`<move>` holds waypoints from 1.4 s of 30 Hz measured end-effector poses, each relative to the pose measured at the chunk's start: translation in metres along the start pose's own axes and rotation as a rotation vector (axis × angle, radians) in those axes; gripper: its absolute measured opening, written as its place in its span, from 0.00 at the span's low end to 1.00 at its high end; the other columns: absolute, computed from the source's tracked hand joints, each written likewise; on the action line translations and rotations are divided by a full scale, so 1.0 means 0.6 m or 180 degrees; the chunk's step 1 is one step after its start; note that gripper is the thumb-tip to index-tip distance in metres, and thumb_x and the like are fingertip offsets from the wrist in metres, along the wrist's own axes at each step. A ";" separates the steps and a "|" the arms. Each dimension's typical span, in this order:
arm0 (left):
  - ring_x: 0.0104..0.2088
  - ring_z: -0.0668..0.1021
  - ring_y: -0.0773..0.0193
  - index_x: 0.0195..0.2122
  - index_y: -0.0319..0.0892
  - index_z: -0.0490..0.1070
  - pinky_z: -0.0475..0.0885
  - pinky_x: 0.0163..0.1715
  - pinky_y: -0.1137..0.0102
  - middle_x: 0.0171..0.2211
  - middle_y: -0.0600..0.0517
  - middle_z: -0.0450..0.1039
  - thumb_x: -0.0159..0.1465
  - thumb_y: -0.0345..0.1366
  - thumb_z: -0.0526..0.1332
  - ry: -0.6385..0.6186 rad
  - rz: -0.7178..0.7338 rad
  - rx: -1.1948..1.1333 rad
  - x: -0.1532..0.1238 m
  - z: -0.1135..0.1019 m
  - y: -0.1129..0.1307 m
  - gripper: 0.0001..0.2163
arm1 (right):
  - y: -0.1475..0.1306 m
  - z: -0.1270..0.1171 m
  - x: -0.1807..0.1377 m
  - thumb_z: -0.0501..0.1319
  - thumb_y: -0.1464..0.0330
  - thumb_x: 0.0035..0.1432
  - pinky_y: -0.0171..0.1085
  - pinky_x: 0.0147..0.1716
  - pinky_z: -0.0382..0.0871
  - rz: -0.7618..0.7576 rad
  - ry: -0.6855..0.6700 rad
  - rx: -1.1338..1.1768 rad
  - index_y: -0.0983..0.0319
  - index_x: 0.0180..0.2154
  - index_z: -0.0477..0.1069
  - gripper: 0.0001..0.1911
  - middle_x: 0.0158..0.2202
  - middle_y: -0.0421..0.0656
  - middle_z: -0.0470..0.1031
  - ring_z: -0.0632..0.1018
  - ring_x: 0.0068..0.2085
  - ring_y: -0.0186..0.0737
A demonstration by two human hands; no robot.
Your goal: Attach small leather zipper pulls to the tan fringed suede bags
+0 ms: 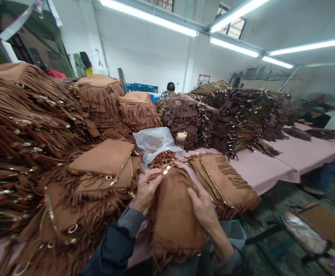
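I hold a tan suede fringed bag (174, 218) upright in front of me. My left hand (146, 188) grips its upper left edge near the gold zipper end. Curled fingers of my right hand (203, 209) press on its right side. Directly behind it on the pink table (259, 168) lie two flat tan fringed bags (222, 182) with gold zippers. A clear plastic bag (154, 142) holds small brown straps (163, 158) just beyond my hands.
Tall stacks of tan fringed bags (26, 126) fill the left side. Dark brown fringed bags (230, 115) are heaped at the centre and right. A small jar (181, 139) stands by the plastic bag. A person (169, 90) sits far back. Floor clutter lies at right.
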State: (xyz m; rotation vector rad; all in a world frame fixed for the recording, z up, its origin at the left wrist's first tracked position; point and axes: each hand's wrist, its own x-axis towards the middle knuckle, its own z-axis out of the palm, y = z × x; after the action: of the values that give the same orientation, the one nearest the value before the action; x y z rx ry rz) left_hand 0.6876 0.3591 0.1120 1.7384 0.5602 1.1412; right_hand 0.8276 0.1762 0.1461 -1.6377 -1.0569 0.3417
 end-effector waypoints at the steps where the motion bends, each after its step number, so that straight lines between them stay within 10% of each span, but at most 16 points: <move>1: 0.49 0.78 0.58 0.44 0.44 0.77 0.75 0.50 0.63 0.48 0.46 0.78 0.65 0.43 0.61 -0.0026 -0.0059 0.0195 -0.009 -0.006 -0.015 0.12 | -0.011 -0.042 0.017 0.51 0.60 0.67 0.49 0.62 0.64 -0.0128 0.0143 -0.0195 0.60 0.64 0.64 0.27 0.59 0.46 0.71 0.70 0.61 0.49; 6: 0.43 0.77 0.57 0.37 0.43 0.77 0.73 0.45 0.62 0.39 0.47 0.78 0.65 0.38 0.58 -0.0186 -0.0013 0.1303 -0.048 -0.021 -0.081 0.08 | -0.072 -0.226 0.093 0.54 0.60 0.67 0.47 0.51 0.68 -0.0486 0.1355 -0.2162 0.51 0.63 0.65 0.25 0.55 0.46 0.74 0.75 0.52 0.51; 10: 0.43 0.76 0.56 0.39 0.44 0.75 0.70 0.46 0.61 0.38 0.48 0.77 0.67 0.36 0.55 -0.0529 0.0180 0.1833 -0.052 -0.011 -0.092 0.09 | -0.087 -0.285 0.156 0.54 0.60 0.69 0.40 0.37 0.67 -0.0471 0.1973 -0.3496 0.50 0.63 0.66 0.22 0.46 0.48 0.75 0.76 0.40 0.47; 16: 0.43 0.75 0.55 0.39 0.45 0.73 0.69 0.45 0.62 0.39 0.49 0.76 0.68 0.36 0.54 -0.0718 0.0289 0.2116 -0.045 -0.005 -0.093 0.08 | 0.068 -0.205 0.204 0.52 0.68 0.68 0.36 0.37 0.65 0.0503 0.0374 -0.3765 0.63 0.58 0.70 0.20 0.41 0.52 0.75 0.75 0.41 0.44; 22: 0.43 0.75 0.55 0.38 0.46 0.73 0.69 0.45 0.63 0.39 0.50 0.77 0.67 0.36 0.54 -0.0669 0.0362 0.2102 -0.044 -0.007 -0.096 0.08 | 0.187 -0.141 0.187 0.52 0.67 0.69 0.34 0.40 0.66 0.0701 -0.0005 -0.3707 0.61 0.55 0.70 0.17 0.43 0.49 0.75 0.77 0.44 0.42; 27: 0.43 0.75 0.55 0.38 0.47 0.74 0.69 0.45 0.63 0.39 0.50 0.77 0.67 0.36 0.54 -0.0663 0.0383 0.2103 -0.043 -0.008 -0.100 0.08 | 0.209 -0.146 0.185 0.62 0.57 0.63 0.42 0.44 0.68 0.0717 0.0045 -0.4048 0.63 0.51 0.71 0.20 0.48 0.56 0.72 0.72 0.52 0.53; 34: 0.43 0.75 0.55 0.39 0.46 0.73 0.68 0.45 0.62 0.38 0.49 0.76 0.69 0.36 0.53 -0.0681 0.0401 0.2137 -0.046 -0.011 -0.102 0.09 | 0.185 -0.154 0.201 0.55 0.73 0.64 0.39 0.41 0.69 0.0638 0.0128 -0.4242 0.68 0.43 0.75 0.12 0.42 0.57 0.75 0.77 0.46 0.49; 42: 0.42 0.75 0.55 0.37 0.45 0.73 0.69 0.45 0.61 0.36 0.48 0.75 0.67 0.33 0.53 -0.0666 0.0288 0.2162 -0.055 -0.005 -0.083 0.08 | 0.176 -0.146 0.204 0.52 0.70 0.67 0.40 0.37 0.68 0.0246 0.0226 -0.4325 0.65 0.43 0.75 0.14 0.44 0.55 0.73 0.75 0.46 0.51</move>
State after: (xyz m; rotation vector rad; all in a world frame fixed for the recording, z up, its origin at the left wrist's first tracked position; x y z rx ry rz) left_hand 0.6757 0.3572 0.0536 2.4489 0.8048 0.8591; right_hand 1.0052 0.2161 0.1193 -2.8330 -1.2384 -0.5375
